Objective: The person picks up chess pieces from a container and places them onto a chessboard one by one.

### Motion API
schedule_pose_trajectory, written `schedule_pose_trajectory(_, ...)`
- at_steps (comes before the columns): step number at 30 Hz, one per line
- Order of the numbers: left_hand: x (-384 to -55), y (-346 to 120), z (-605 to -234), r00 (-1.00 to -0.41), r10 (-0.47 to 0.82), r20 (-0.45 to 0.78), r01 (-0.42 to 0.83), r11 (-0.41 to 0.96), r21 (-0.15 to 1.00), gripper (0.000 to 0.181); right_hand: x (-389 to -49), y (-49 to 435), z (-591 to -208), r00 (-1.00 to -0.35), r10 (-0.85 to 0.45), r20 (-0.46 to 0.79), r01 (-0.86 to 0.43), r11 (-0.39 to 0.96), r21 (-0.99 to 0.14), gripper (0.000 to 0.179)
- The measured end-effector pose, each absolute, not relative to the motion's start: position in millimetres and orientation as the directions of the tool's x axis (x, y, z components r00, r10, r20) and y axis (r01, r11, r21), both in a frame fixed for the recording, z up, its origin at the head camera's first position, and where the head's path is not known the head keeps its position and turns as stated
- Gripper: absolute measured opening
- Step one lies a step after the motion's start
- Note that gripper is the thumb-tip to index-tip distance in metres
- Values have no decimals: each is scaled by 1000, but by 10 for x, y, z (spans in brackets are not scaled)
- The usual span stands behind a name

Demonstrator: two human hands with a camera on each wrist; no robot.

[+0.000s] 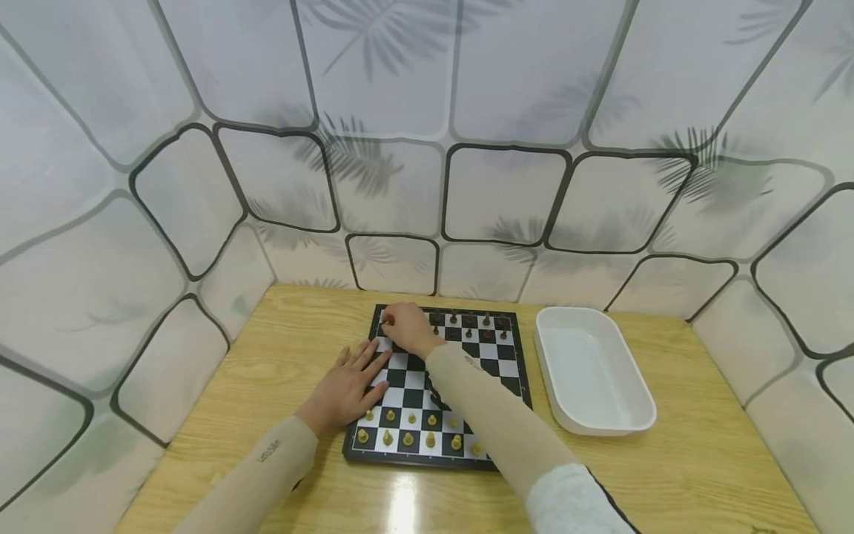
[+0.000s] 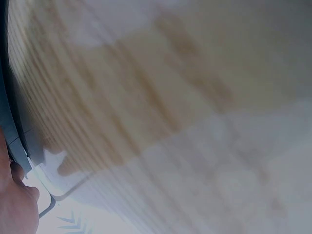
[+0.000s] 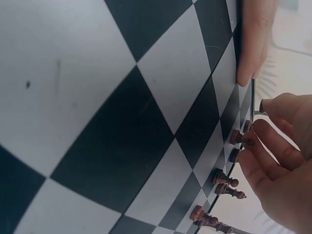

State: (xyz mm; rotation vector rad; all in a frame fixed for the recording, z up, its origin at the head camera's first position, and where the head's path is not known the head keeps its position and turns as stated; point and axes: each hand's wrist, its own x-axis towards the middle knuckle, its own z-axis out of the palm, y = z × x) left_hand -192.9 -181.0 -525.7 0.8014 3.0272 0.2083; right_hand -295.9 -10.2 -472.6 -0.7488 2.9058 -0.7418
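Note:
A black-and-white chessboard [image 1: 414,382] lies on the table, with gold chess pieces [image 1: 430,440] in two rows along its near side. Dark red-brown chess pieces [image 1: 469,333] stand at the far side. My right hand [image 1: 408,326] reaches across to the far left corner, thumb and fingers pinched around a small dark chess piece [image 3: 262,106], mostly hidden. Beside those fingers stands a dark pawn [image 3: 239,138] in the right wrist view. My left hand [image 1: 347,389] rests with spread, straight fingers on the board's left edge; only part of it shows in the left wrist view.
To the right of the board stands a white rectangular tub [image 1: 594,371]. The wooden table [image 1: 300,326] meets patterned curtain-like walls [image 1: 394,193] at its back and sides. My right forearm crosses over the board's right half, hiding some squares and gold pieces.

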Motion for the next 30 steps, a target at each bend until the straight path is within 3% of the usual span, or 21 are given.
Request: schedule_pose_trajectory(30,-1943,-1820,-5294,-878,478,15,477,871,116,68,-2997,-118,-4792,-897,-442,13,-389,774,-500,19)
